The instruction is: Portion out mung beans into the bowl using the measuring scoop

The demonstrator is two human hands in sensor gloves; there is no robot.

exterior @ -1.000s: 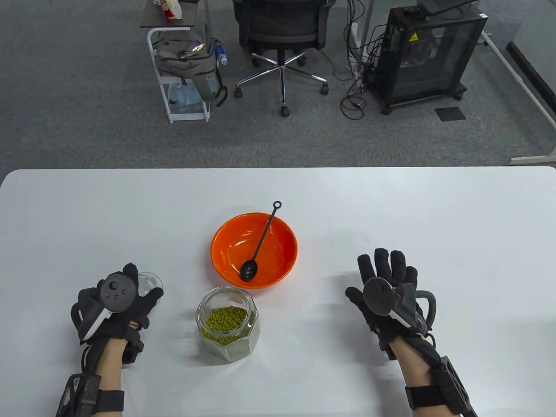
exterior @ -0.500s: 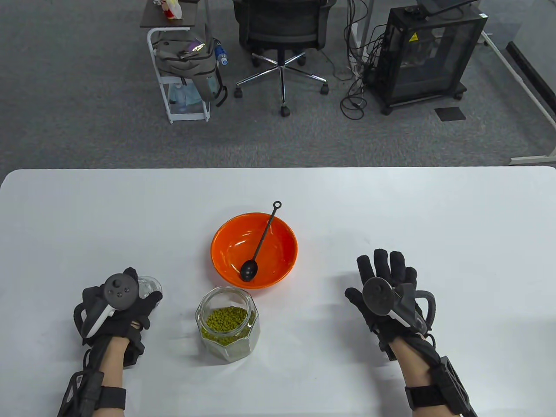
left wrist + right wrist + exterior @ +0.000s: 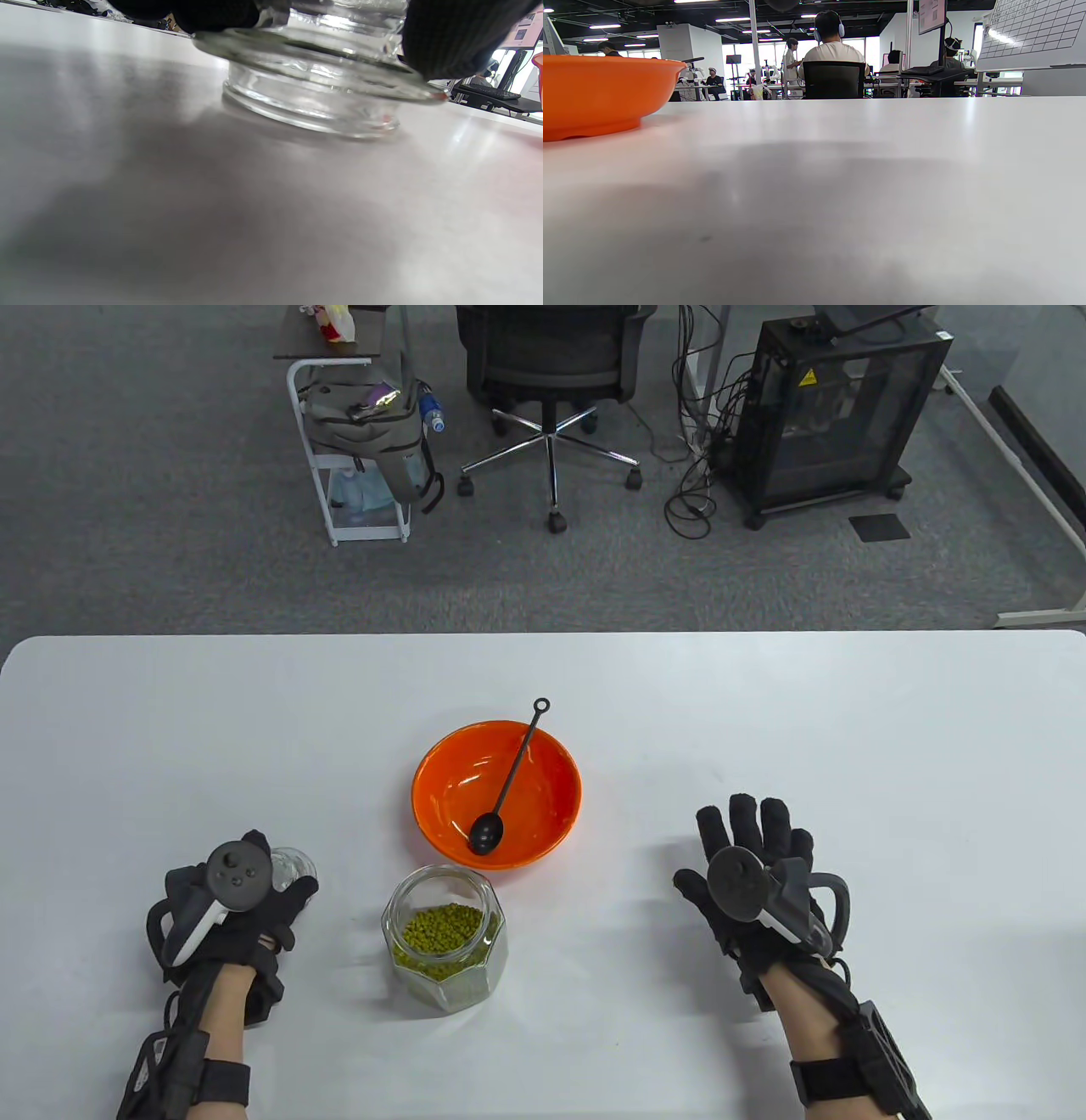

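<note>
The mung beans [image 3: 441, 931] lie inside an open glass jar [image 3: 445, 937] standing upright on the white table [image 3: 764, 712], near the front edge and slightly left of centre. The beans fill roughly the lower half of the jar. Just beyond the jar, almost touching its far rim, sits the orange bowl [image 3: 496, 793]. The black measuring scoop [image 3: 507, 785] lies in the bowl: its round head rests on the bowl floor at the near side, and its thin handle leans over the far right rim, ending in a small ring above the table. No beans are visible in the bowl.

Left of the jar, the left hand [image 3: 242, 903] grips a clear glass lid [image 3: 322, 80] from above, fingers curled round its rim. In the left wrist view the lid's lower ring rests on the table surface.

Right of the bowl and well apart from it, the right hand [image 3: 755, 874] lies flat, palm down, fingers straight and spread, holding nothing. The right wrist view shows only the bowl's outer wall [image 3: 598, 93] at the left.

Beyond the table stand an office chair [image 3: 551, 364], a cart with a grey bag [image 3: 361, 415], and a black cabinet [image 3: 836, 415] bearing a yellow warning label; its writing is too small to read.
</note>
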